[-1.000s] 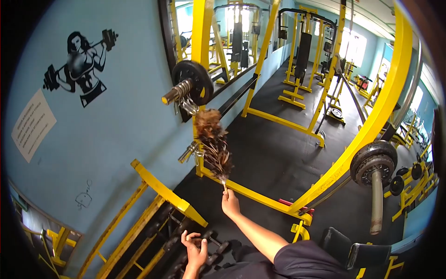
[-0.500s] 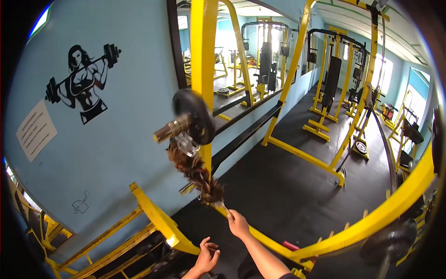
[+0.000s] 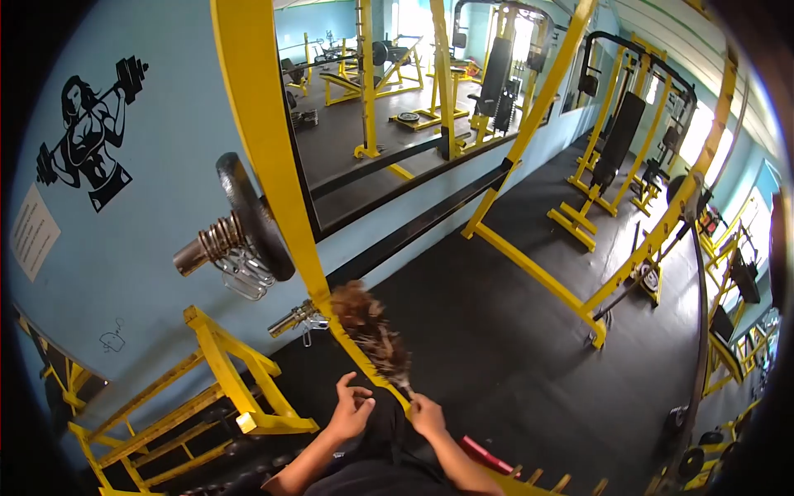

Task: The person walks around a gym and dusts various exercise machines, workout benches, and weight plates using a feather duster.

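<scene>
A brown feather duster (image 3: 374, 335) is in my right hand (image 3: 426, 415), whose fingers wrap round its handle. Its feathers point up and away, in front of the lower part of the yellow rack post (image 3: 269, 124). My left hand (image 3: 353, 407) is raised beside it with fingers apart and slightly curled, holding nothing. Up and to the left, a black weight plate (image 3: 255, 217) sits on a peg of the post, with metal spring collars (image 3: 222, 241) on the peg. Lower down, a second peg (image 3: 289, 321) also carries a spring collar.
A yellow dumbbell rack (image 3: 227, 372) stands at the lower left by the blue wall (image 3: 157, 248). A large mirror (image 3: 331, 140) hangs behind the post. Farther right are a yellow floor frame (image 3: 538, 269) and a cable machine (image 3: 616, 140). A red object (image 3: 488, 456) lies near the bottom.
The feather duster has come down and away from the upper peg and its collars, toward me. My view has shifted right, and my left hand has risen slightly.
</scene>
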### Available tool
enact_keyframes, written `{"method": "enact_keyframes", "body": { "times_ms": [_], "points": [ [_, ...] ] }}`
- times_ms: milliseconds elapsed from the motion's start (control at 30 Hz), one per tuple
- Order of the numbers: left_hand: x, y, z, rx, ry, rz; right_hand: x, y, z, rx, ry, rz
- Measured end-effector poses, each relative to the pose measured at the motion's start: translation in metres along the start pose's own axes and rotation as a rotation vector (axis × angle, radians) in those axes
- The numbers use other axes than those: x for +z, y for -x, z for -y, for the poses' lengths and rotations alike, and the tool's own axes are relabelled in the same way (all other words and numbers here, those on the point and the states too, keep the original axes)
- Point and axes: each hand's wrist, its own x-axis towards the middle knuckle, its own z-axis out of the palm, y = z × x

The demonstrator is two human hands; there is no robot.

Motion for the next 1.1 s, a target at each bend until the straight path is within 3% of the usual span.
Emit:
{"method": "enact_keyframes", "body": {
  "times_ms": [133, 167, 233, 367, 467, 533, 567, 600, 633, 667, 733, 800, 1000, 1100],
  "points": [
    [0.013, -0.057, -0.007, -0.076, 0.153, -0.130, 0.003, -0.058, 0.012, -0.176, -0.030, 0.199],
    [0.012, -0.076, -0.012, -0.084, 0.062, -0.119, -0.001, -0.075, 0.015, -0.190, -0.034, 0.193],
    [0.009, -0.126, -0.004, -0.048, 0.004, -0.137, -0.017, -0.106, 0.025, -0.004, 0.189, 0.236],
    [0.015, -0.198, 0.000, -0.113, -0.055, -0.169, -0.060, -0.199, -0.010, 0.038, 0.354, 0.254],
    [0.023, -0.257, 0.038, -0.131, -0.099, -0.169, -0.096, -0.284, -0.053, 0.142, 0.365, 0.212],
    [0.038, -0.303, 0.068, -0.059, -0.176, -0.163, -0.113, -0.328, -0.078, 0.086, 0.394, 0.179],
    [0.049, -0.324, 0.069, -0.138, -0.144, -0.163, -0.122, -0.340, -0.085, -0.003, 0.370, 0.241],
    [0.059, -0.346, 0.056, -0.199, -0.189, -0.144, -0.133, -0.353, -0.082, -0.088, 0.342, 0.299],
    [0.068, -0.372, 0.045, -0.137, -0.196, -0.150, -0.145, -0.361, -0.081, -0.164, 0.295, 0.261],
    [0.079, -0.392, 0.032, -0.086, -0.197, -0.149, -0.160, -0.376, -0.075, -0.129, 0.299, 0.256],
    [0.100, -0.433, 0.004, -0.096, -0.210, -0.129, -0.188, -0.406, -0.065, -0.097, 0.388, 0.463],
    [0.120, -0.479, -0.024, 0.172, -0.416, -0.195, -0.197, -0.440, -0.072, -0.073, 0.325, 0.392],
    [0.181, -0.573, -0.036, 0.155, -0.473, -0.102, -0.209, -0.545, -0.107, 0.037, 0.292, 0.208],
    [0.217, -0.608, -0.038, 0.142, -0.444, -0.032, -0.249, -0.601, -0.135, 0.367, 0.185, 0.006]
  ]
}}
